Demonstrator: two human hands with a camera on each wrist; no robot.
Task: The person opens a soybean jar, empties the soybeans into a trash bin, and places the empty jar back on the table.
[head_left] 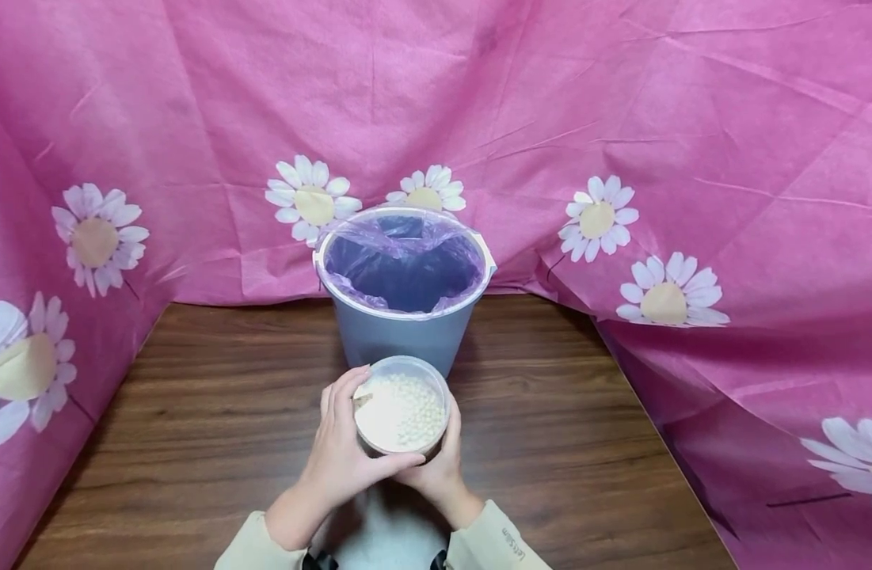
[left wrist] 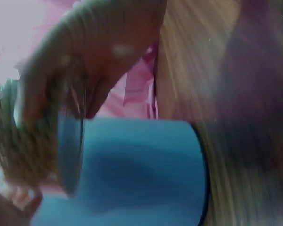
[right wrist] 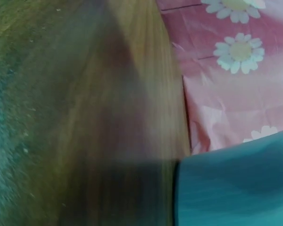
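Between both hands is a round clear plastic tub [head_left: 416, 408], filled with small whitish balls and seen from above in the head view. My left hand [head_left: 341, 450] grips its left side, thumb across the near edge. My right hand [head_left: 439, 471] holds the tub from the right and below, its fingers partly hidden. Just beyond stands a grey-blue bucket [head_left: 407, 336] with a white rim and a purple bag lining its inside. The left wrist view, blurred, has the tub [left wrist: 28, 146] on its side in frame, under my left hand [left wrist: 104, 47].
A brown wood-grain table [head_left: 215, 412] lies under the hands and the bucket. Pink cloth [head_left: 521, 95] with white daisies hangs behind it and along both sides. In the right wrist view the bucket's wall [right wrist: 236, 183] fills the lower right corner.
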